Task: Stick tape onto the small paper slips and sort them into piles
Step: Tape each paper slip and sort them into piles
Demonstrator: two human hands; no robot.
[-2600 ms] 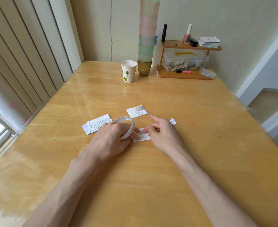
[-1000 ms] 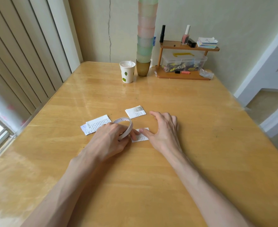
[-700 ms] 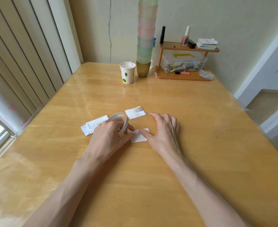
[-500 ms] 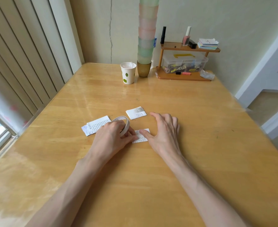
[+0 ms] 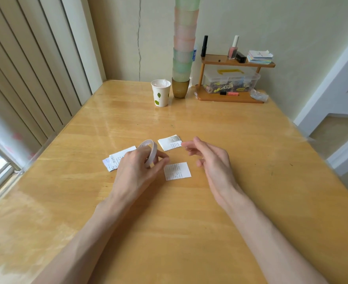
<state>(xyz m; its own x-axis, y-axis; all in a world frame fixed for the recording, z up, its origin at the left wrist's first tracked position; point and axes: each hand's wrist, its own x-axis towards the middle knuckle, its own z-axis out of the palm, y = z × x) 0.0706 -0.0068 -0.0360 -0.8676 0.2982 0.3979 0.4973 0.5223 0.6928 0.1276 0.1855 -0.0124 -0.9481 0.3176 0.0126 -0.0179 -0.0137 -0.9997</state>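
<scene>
My left hand (image 5: 137,171) grips a white roll of tape (image 5: 149,151), held on edge just above the wooden table (image 5: 169,232). A small printed paper slip (image 5: 177,171) lies flat between my hands, touched by neither. My right hand (image 5: 210,162) hovers to its right with fingers relaxed and holds nothing. Beyond the hands lies another slip with a shiny strip across it (image 5: 170,142). A small pile of printed slips (image 5: 116,158) sits to the left, partly hidden behind my left hand.
At the table's far edge stand a white paper cup (image 5: 160,96), a tall stack of coloured cups (image 5: 183,58) and a small wooden shelf (image 5: 233,78) with a clear box and bottles. Vertical blinds (image 5: 25,78) run along the left side.
My right hand has lifted off the middle slip and drawn back to the right, uncovering it. My left hand has tipped the tape roll more upright and moved it slightly left.
</scene>
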